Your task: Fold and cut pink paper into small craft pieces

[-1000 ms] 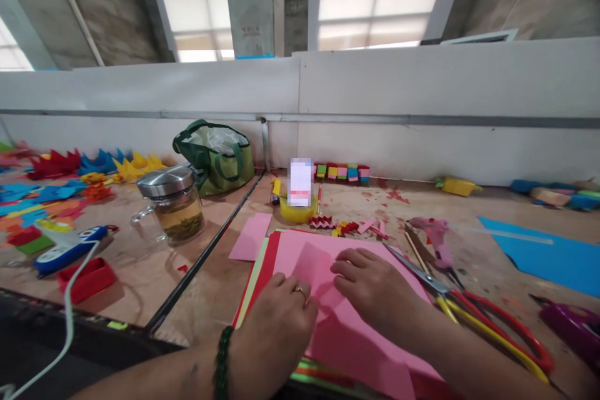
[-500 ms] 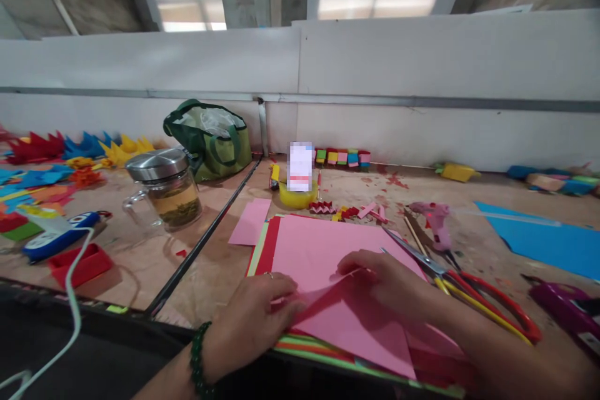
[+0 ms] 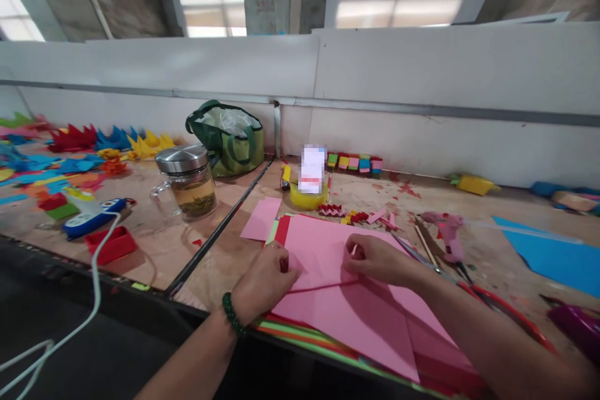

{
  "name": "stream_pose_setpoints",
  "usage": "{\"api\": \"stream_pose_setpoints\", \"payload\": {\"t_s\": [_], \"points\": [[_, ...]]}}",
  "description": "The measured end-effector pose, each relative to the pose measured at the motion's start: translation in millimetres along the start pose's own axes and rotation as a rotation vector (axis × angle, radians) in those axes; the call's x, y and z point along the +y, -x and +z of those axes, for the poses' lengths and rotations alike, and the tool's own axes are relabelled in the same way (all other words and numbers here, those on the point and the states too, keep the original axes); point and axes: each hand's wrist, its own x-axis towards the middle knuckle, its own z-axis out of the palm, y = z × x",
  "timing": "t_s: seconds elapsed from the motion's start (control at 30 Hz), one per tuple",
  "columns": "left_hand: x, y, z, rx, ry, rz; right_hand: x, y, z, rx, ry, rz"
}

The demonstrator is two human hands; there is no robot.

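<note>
A small piece of pink paper (image 3: 323, 269) lies nearly flat between my hands, over larger pink sheets (image 3: 347, 312). My left hand (image 3: 267, 272), with a green bead bracelet at the wrist, has its fingers curled and pinches the left edge of the piece. At its right edge my right hand (image 3: 379, 259) pinches it between thumb and fingers. Red, green and orange sheets show along the rim of the pile underneath. Partly hidden by my right forearm, scissors (image 3: 504, 306) with red and yellow handles lie beside the pile.
A pink glue gun (image 3: 447, 231) and blue paper (image 3: 553, 250) lie to the right. A phone (image 3: 312, 169) stands in a yellow holder (image 3: 307, 197) behind the pile. Leftward are a glass tea mug (image 3: 192, 190), a green bag (image 3: 239, 147), a red paper box (image 3: 110, 245) and a white cable (image 3: 97, 275).
The pink piece, raised at an angle before, now lies flatter. My right hand has drawn back to its right edge, and my left fingers have curled. The view has swung left.
</note>
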Motion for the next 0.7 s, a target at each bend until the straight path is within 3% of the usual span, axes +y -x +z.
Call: {"api": "stream_pose_setpoints", "payload": {"t_s": [0.2, 0.5, 0.6, 0.7], "points": [[6.9, -0.2, -2.0, -0.019, -0.017, -0.048, -6.9, -12.2, 6.4, 0.052, 0.133, 0.093], [0.6, 2.9, 2.4, 0.018, 0.050, 0.058, -2.5, -12.9, 14.0, 0.039, 0.092, -0.009], [7.7, 9.2, 0.3, 0.123, 0.010, 0.177, -12.5, -4.4, 12.4, 0.123, 0.089, -0.176], [22.5, 20.8, -5.3, 0.209, -0.164, 0.410, -28.5, 8.5, 7.4, 0.249, 0.114, -0.545]]}}
